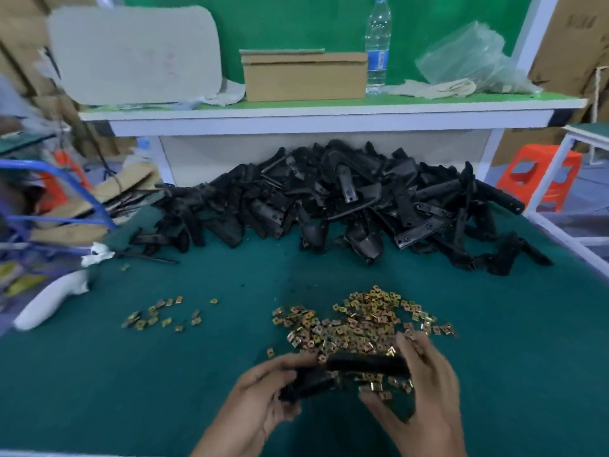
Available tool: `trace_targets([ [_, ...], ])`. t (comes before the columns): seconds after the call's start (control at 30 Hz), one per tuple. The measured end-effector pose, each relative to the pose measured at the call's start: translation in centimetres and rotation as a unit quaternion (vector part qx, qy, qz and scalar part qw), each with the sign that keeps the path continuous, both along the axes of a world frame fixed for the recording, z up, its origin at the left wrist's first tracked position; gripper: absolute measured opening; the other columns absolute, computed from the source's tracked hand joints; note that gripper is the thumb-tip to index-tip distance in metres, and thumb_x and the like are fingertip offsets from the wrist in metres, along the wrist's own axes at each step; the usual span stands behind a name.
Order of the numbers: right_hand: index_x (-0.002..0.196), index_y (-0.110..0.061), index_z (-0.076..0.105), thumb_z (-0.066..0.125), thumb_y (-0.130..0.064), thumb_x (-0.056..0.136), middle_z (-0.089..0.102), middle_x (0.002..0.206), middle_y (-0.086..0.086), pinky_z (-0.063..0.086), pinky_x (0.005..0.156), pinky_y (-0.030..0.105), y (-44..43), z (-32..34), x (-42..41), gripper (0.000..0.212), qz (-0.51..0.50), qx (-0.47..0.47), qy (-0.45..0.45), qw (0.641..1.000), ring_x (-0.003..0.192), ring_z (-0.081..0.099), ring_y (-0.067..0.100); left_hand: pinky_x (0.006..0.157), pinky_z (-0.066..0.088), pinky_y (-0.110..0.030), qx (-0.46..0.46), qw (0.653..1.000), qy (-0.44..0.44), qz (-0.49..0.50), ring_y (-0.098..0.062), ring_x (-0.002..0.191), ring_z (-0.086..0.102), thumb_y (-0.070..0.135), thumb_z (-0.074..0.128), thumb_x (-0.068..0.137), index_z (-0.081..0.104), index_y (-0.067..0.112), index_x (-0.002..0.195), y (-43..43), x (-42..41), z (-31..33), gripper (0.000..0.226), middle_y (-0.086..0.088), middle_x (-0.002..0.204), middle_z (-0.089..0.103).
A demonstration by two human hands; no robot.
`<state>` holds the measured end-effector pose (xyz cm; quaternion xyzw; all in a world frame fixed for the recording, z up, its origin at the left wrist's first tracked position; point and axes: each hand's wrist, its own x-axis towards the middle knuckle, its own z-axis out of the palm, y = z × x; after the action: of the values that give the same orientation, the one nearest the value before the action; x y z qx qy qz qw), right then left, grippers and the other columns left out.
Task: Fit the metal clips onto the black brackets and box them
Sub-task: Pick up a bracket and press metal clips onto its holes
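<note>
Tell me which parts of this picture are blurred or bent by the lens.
Head view: the left hand, right hand and the black bracket between them are motion-smeared; the left edge is blurred; the shelf bows from wide-angle distortion; the clip pile and bracket heap look fairly sharp.

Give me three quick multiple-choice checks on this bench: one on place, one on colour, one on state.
1. Where is the cardboard box?
A) on the floor
B) on the shelf, left of the bottle
C) on the stool

2. What colour is the mat?
A) red
B) white
C) dark green

3. The bracket nearest the camera is:
A) held in both hands
B) lying on the pile
C) boxed

Answers:
1 B, it stands on the white shelf beside the bottle.
2 C, green shows all around the clips.
3 A, the left hand and right hand grip its ends.
</note>
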<state>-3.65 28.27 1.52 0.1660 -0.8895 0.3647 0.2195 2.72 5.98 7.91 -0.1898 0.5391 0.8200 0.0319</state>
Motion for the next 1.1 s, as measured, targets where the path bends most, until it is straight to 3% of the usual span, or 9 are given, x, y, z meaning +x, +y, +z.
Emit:
trace_targets([
  [0.1, 0.106, -0.021, 0.075, 0.054, -0.071, 0.088, 0.069, 0.114, -0.003, 0.048, 0.094, 0.043, -0.4, -0.6, 0.1, 0.057, 0.031, 0.003, 0.046, 0.998, 0.113, 0.061, 0.019, 0.042, 0.044, -0.023, 0.016, 1.0, -0.009, -0.025, -0.02, 0.048, 0.057, -0.001, 0.043, 0.1, 0.078, -0.003, 0.099, 0.2, 0.1, 0.3, 0.035, -0.024, 0.075, 0.065],
  [0.17, 0.097, -0.036, 0.07, 0.065, -0.056, 0.087, 0.067, 0.095, -0.022, 0.049, 0.077, 0.021, -0.4, -0.8, 0.8, 0.023, 0.058, -0.04, -0.023, 0.997, 0.092, 0.064, 0.006, 0.046, 0.046, -0.022, -0.027, 0.999, -0.013, -0.045, -0.019, 0.052, 0.057, 0.008, 0.044, 0.104, 0.077, 0.001, 0.106, -0.1, -0.3, 0.2, 0.034, -0.02, 0.074, 0.065],
  [0.27, 0.089, -0.048, 0.063, 0.068, -0.06, 0.075, 0.065, 0.08, -0.02, 0.044, 0.064, 0.006, -0.3, -1.1, 1.3, 0.018, 0.037, -0.083, -0.11, 0.99, 0.076, 0.063, -0.005, 0.061, 0.049, -0.019, -0.184, 0.981, -0.012, -0.055, -0.014, 0.063, 0.059, 0.032, 0.043, 0.107, 0.077, 0.027, 0.108, -0.9, -2.2, -0.1, 0.034, -0.006, 0.08, 0.071],
  [0.4, 0.095, -0.046, 0.064, 0.065, -0.07, 0.07, 0.062, 0.065, -0.013, 0.044, 0.058, 0.014, -0.3, -0.9, 1.1, 0.035, -0.035, -0.147, -0.145, 0.978, 0.07, 0.061, 0.002, 0.072, 0.051, -0.021, -0.457, 0.887, 0.066, -0.015, -0.003, 0.077, 0.063, 0.031, 0.05, 0.105, 0.07, 0.033, 0.102, -1.7, -7.3, -1.1, 0.02, 0.013, 0.093, 0.072],
  [0.53, 0.089, -0.042, 0.066, 0.065, -0.069, 0.07, 0.063, 0.06, -0.013, 0.043, 0.055, 0.01, -0.2, -0.7, 0.9, 0.033, -0.05, -0.158, -0.145, 0.975, 0.067, 0.062, 0.003, 0.086, 0.05, -0.035, -0.627, 0.764, 0.125, -0.086, -0.017, 0.092, 0.063, 0.017, 0.051, 0.103, 0.071, 0.009, 0.103, -0.5, -12.9, -2.5, 0.022, -0.001, 0.098, 0.072],
  [0.63, 0.085, -0.042, 0.067, 0.066, -0.068, 0.068, 0.064, 0.059, -0.013, 0.044, 0.055, 0.01, -0.1, -0.5, 0.8, 0.031, -0.049, -0.172, -0.165, 0.97, 0.065, 0.062, 0.002, 0.099, 0.048, -0.038, -0.71, 0.685, 0.105, -0.127, -0.025, 0.109, 0.059, 0.025, 0.052, 0.102, 0.07, 0.015, 0.12, 0.8, -15.7, -3.3, 0.026, -0.008, 0.115, 0.067],
  [0.83, 0.084, -0.04, 0.068, 0.064, -0.071, 0.065, 0.063, 0.058, -0.012, 0.04, 0.052, 0.01, -0.1, -0.3, 0.7, 0.037, -0.055, -0.196, -0.169, 0.964, 0.063, 0.061, 0.003, 0.096, 0.049, -0.038, -0.701, 0.697, 0.084, -0.129, -0.022, 0.103, 0.061, 0.016, 0.063, 0.096, 0.073, 0.017, 0.09, 1.0, -17.5, -4.2, 0.012, -0.001, 0.102, 0.068],
  [0.97, 0.082, -0.037, 0.069, 0.065, -0.069, 0.066, 0.063, 0.059, -0.009, 0.04, 0.05, 0.011, 0.1, -0.3, 0.7, 0.037, -0.049, -0.2, -0.172, 0.963, 0.059, 0.06, 0.004, 0.093, 0.05, -0.037, -0.686, 0.711, 0.095, -0.127, -0.022, 0.1, 0.063, 0.022, 0.065, 0.096, 0.07, 0.012, 0.103, 0.1, -17.1, -4.3, 0.013, -0.003, 0.105, 0.068],
  [1.1, 0.079, -0.038, 0.068, 0.067, -0.064, 0.067, 0.066, 0.062, -0.012, 0.041, 0.055, 0.008, 0.0, -0.1, 0.7, 0.028, -0.043, -0.211, -0.177, 0.96, 0.066, 0.062, 0.0, 0.084, 0.052, -0.039, -0.746, 0.647, 0.086, -0.131, -0.027, 0.088, 0.062, 0.0, 0.049, 0.095, 0.062, 0.006, 0.09, -0.7, -16.8, -3.8, 0.015, -0.008, 0.093, 0.065],
])
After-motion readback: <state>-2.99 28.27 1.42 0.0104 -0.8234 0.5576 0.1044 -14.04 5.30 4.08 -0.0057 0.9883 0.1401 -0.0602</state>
